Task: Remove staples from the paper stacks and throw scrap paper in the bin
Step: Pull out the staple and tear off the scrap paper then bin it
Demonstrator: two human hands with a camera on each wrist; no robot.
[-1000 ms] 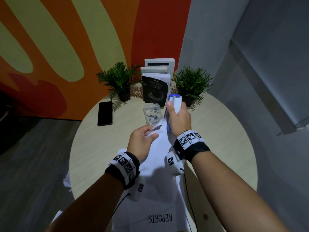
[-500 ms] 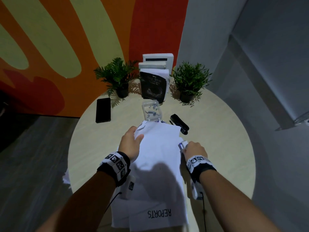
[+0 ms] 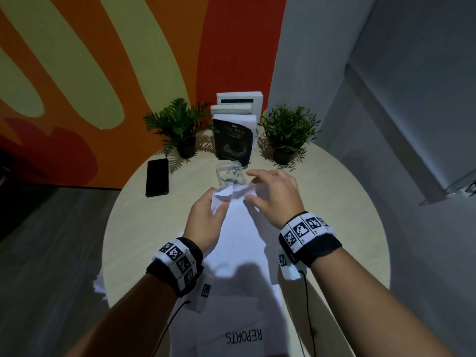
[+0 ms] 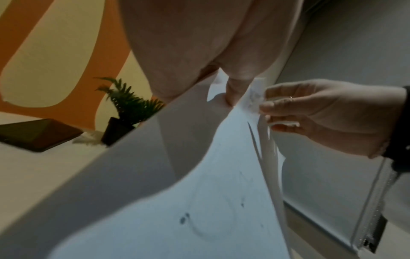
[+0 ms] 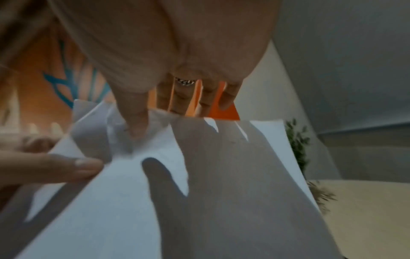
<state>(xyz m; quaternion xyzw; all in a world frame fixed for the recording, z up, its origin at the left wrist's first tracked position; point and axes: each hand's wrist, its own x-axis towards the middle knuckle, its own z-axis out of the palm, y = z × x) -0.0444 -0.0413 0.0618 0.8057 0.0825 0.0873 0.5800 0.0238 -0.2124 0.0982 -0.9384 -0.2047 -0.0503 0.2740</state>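
A white paper stack (image 3: 242, 235) lies lengthwise in front of me on the round table (image 3: 347, 228), with its far end raised and crumpled. My left hand (image 3: 219, 202) pinches the top left corner of the sheets (image 4: 221, 157). My right hand (image 3: 253, 191) pinches the top edge beside it, thumb on the upper face (image 5: 137, 126) and fingers spread behind the paper. In the left wrist view the sheets fan apart at the right hand (image 4: 266, 105). No staple shows on the paper. A sheet marked REPORTS (image 3: 244, 336) lies nearest me.
A small clear box (image 3: 230, 173) with metal bits stands just beyond the paper. Behind it are upright books (image 3: 233, 140) between two potted plants (image 3: 180, 127) (image 3: 288, 132). A black phone (image 3: 157, 177) lies at the left. More loose paper (image 3: 99, 282) hangs off the table's near left edge.
My right hand laid the blue and white tool down at the right, then came back empty to the paper's top edge. My left hand kept its hold and the top of the stack lifted.
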